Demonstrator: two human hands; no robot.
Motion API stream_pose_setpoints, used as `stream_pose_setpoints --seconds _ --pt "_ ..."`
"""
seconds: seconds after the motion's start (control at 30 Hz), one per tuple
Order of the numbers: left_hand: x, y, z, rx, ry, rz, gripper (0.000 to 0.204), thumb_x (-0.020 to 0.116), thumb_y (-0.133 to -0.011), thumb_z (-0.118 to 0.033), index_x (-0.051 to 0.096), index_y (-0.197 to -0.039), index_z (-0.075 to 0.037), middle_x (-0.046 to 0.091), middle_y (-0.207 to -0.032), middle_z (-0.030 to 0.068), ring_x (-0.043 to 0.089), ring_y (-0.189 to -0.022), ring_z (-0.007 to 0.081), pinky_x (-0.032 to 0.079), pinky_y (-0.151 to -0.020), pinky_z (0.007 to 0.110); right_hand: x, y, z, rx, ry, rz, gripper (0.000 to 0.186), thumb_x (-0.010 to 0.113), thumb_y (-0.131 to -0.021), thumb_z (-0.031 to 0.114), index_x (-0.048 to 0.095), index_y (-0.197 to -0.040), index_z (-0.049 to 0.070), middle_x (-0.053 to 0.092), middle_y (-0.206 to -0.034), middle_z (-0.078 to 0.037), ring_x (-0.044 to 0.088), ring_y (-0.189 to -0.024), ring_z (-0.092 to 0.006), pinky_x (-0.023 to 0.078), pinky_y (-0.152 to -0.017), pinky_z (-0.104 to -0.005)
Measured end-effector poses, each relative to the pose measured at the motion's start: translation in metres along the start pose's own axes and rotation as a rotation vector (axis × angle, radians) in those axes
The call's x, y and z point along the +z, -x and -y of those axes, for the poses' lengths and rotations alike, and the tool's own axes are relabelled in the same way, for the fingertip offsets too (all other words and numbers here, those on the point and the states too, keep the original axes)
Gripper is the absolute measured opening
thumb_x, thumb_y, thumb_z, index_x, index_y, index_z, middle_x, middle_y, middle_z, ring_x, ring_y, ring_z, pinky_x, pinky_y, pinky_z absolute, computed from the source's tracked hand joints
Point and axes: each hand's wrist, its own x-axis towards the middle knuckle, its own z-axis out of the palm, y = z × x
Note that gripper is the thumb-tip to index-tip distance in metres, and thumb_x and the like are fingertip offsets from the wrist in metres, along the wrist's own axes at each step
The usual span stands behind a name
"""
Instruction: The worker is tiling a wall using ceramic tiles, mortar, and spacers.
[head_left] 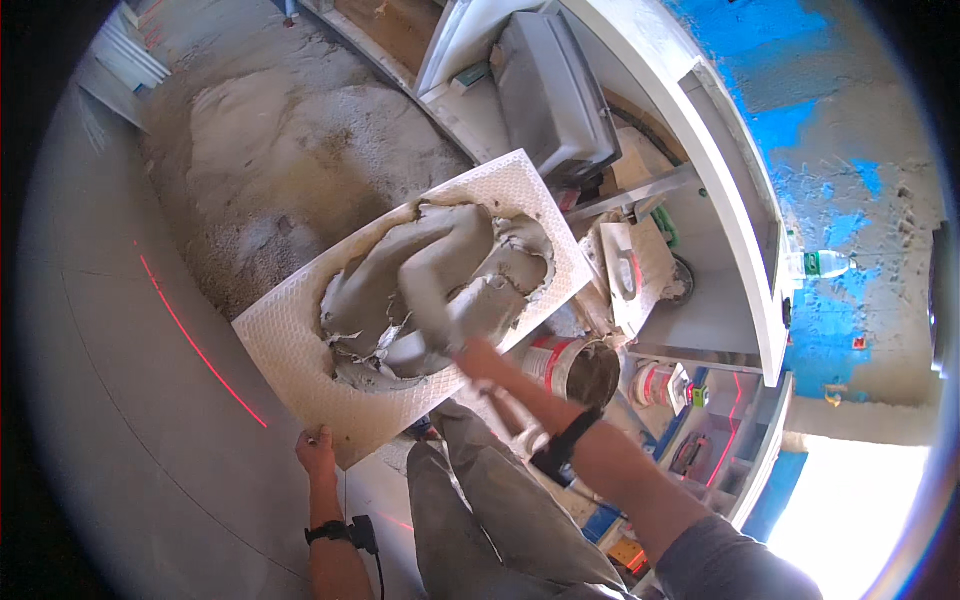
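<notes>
A large pale tile (285, 345) with a textured back facing up is tilted across the middle of the view. Thick grey mortar (365, 285) lies over its centre in smeared, ridged swirls. My left hand (317, 452) is closed on the tile's near-left corner, the thumb on top. Over the lower part of the mortar, my right hand (482, 362) is closed round a trowel (425, 295). Motion blurs the trowel's grey blade, and its handle is mostly hidden in the hand. Both wrists wear dark straps.
A bucket (585, 372) with mortar residue stands right of the tile, with a smaller tub (660, 384) beyond. White cabinet frames (735, 200) curve along the right, holding a grey basin (555, 95). Sandy rubble (310, 150) covers the far floor. A grey wall panel (150, 400) with a red laser line borders the left.
</notes>
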Motion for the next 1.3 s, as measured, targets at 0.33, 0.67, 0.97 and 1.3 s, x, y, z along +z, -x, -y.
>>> stream_pose_setpoints --seconds 0.33,0.67,0.97,1.3 --pt "-0.064 0.002 0.018 0.021 -0.061 -0.114 0.024 0.075 -0.090 -0.016 0.068 -0.100 0.004 0.069 -0.093 0.0127 0.064 -0.079 0.0202 0.052 -0.071 0.036 -0.131 0.053 -0.035 0.587 0.083 0.067 0.021 0.060 -0.092 0.015 0.066 -0.109 0.004 0.075 -0.086 -0.015 0.076 -0.078 -0.0318 0.061 -0.059 -0.0472" --pt "-0.056 0.017 -0.014 -0.157 0.006 -0.087 0.034 0.074 -0.093 -0.017 0.063 -0.117 0.005 0.068 -0.110 0.0134 0.063 -0.098 0.0215 0.051 -0.085 0.036 -0.093 0.084 -0.143 0.515 -0.282 0.017 0.023 0.058 -0.090 0.017 0.072 -0.102 0.004 0.074 -0.097 -0.017 0.073 -0.089 -0.0372 0.059 -0.079 -0.0482" --pt "-0.084 -0.010 0.027 -0.117 -0.106 -0.155 0.047 0.079 -0.088 -0.023 0.061 -0.120 0.006 0.066 -0.110 0.0160 0.064 -0.094 0.0220 0.053 -0.081 0.038 -0.089 0.090 0.001 0.440 -0.395 0.125 0.021 0.059 -0.091 0.016 0.070 -0.104 0.004 0.072 -0.080 -0.017 0.074 -0.074 -0.0351 0.059 -0.065 -0.0471" --pt "-0.065 0.014 -0.009 -0.203 -0.027 -0.100 0.048 0.076 -0.092 -0.021 0.057 -0.127 0.006 0.066 -0.107 0.0165 0.067 -0.089 0.0233 0.057 -0.071 0.036 -0.079 0.127 -0.149 0.795 0.079 -0.143 0.015 0.061 -0.089 0.018 0.065 -0.096 0.005 0.073 -0.081 -0.014 0.074 -0.072 -0.0335 0.059 -0.063 -0.0472"
